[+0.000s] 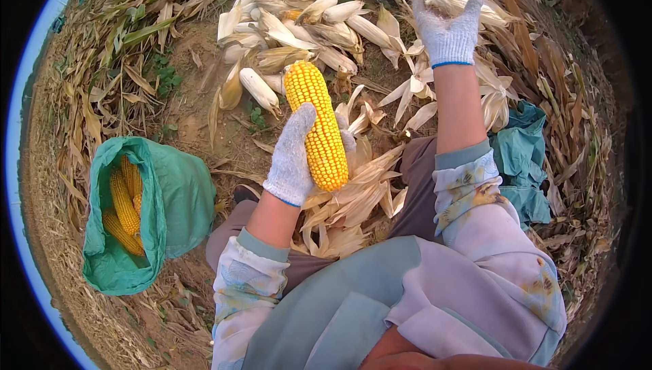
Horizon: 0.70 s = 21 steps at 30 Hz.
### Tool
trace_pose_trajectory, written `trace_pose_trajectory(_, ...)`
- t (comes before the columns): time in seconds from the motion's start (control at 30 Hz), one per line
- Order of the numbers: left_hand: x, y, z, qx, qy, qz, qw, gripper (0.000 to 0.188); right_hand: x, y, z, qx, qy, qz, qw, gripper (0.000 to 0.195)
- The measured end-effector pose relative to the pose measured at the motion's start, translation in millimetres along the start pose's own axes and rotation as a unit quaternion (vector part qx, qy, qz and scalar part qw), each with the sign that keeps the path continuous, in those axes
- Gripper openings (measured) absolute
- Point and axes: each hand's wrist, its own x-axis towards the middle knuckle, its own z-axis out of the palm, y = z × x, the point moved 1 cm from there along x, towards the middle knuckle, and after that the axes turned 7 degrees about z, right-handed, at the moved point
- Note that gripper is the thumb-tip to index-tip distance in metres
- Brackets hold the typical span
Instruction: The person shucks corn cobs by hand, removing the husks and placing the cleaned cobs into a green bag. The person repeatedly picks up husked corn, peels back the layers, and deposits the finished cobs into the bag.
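My left hand [295,153], in a white knitted glove, is closed around a husked ear of yellow corn [316,125] that stands nearly upright in the view, above my lap. My right hand [451,28], gloved the same way, is raised at the upper right with thumb and fingers spread. Pale dry corn husks [466,5] lie at its fingertips; whether it grips them I cannot tell. Unhusked ears of corn [305,28] are heaped on the ground ahead. Stripped husks [351,202] lie between my legs.
A green woven sack [186,196] lies at the left, its mouth open, with several yellow ears [122,202] inside. Another green sack [519,161] is crumpled beside my right leg. Dry corn stalks and leaves [550,64] cover the ground on both sides, with bare soil [198,100] between.
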Motion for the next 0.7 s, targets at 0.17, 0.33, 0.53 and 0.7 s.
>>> trace_pose_trajectory(0.17, 5.1, 22.3, -4.5, 0.050, 0.034, 0.085, 0.995, 0.060, -48.8, 57.0, -12.7, -0.266, -0.093, 0.163, 0.945, 0.078)
trace_pose_trajectory(0.33, 15.2, 29.6, -8.6, 0.070, 0.037, 0.113, 0.990, 0.063, -123.6, 125.6, -25.4, -0.540, -0.210, 0.387, 0.718, 0.052)
trace_pose_trajectory(0.53, 4.3, 18.0, -1.4, 0.030, 0.012, 0.045, 0.998, 0.058, -131.2, 130.9, -24.6, -0.487, -0.156, 0.376, 0.773, 0.053)
trace_pose_trajectory(0.7, -3.6, 1.5, -0.2, 0.076, 0.031, 0.019, 0.996, 0.039, -109.7, 130.5, -33.7, -0.458, -0.136, 0.320, 0.818, 0.054)
